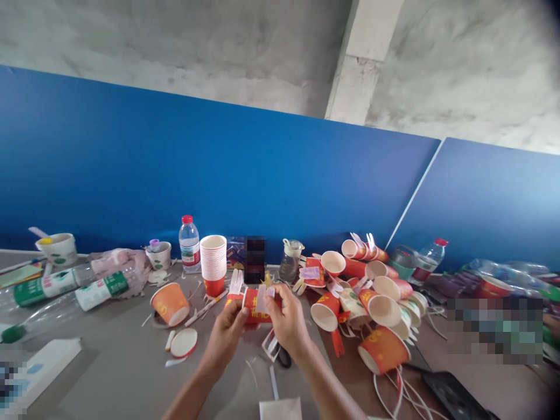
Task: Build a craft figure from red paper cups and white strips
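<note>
Both my hands hold one red paper cup (pixel 255 305) with white cut strips, lifted just above the grey table (pixel 122 367). My left hand (pixel 227 332) pinches its left end, fingers closed on it. On the right end my right hand (pixel 289 321) grips the cup, with a white strip under its fingertips. A white ear-like paper piece (pixel 237 282) sticks up from the cup. Black scissors (pixel 282 354) lie on the table under my right hand.
A stack of red cups (pixel 213 261) stands behind the hands, beside a water bottle (pixel 189 244). An orange cup (pixel 170 304) and a cut cup base (pixel 184 343) lie to the left. A heap of cut cups (pixel 371 297) fills the right. Empty bottles (pixel 79 289) lie at the far left.
</note>
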The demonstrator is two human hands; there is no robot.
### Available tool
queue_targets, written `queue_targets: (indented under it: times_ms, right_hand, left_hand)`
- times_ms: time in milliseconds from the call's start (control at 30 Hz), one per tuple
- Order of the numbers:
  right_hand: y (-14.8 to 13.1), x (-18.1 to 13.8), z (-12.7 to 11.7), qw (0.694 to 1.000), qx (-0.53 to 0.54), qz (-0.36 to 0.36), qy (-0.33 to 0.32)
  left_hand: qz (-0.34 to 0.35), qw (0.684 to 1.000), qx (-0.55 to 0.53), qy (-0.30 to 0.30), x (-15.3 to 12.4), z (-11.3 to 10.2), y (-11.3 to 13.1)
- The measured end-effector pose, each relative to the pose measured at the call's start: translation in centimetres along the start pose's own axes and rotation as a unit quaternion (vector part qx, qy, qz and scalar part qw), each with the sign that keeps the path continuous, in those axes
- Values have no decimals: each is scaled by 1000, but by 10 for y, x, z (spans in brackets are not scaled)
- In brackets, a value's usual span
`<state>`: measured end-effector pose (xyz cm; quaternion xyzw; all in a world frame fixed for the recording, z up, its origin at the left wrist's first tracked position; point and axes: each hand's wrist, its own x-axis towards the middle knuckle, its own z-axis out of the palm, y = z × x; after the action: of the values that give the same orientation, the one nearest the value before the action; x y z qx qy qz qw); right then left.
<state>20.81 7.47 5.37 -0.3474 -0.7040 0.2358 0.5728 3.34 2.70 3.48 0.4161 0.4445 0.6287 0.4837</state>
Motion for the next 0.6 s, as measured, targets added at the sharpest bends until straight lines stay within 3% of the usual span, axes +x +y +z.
queue_targets:
  times_ms: [233,467,600]
  right_hand:
    - [14,-5,2,998,-56,-41,-2]
    - [25,-14,21,986,-92,-123,64]
    - [26,-15,25,985,-88,-119,92]
  left_hand:
    - [5,1000,21,-11,-1,-3,4]
    - [-6,1000,2,-26,-5,-2,9]
    - [-11,999,3,-35,-5,-3,6]
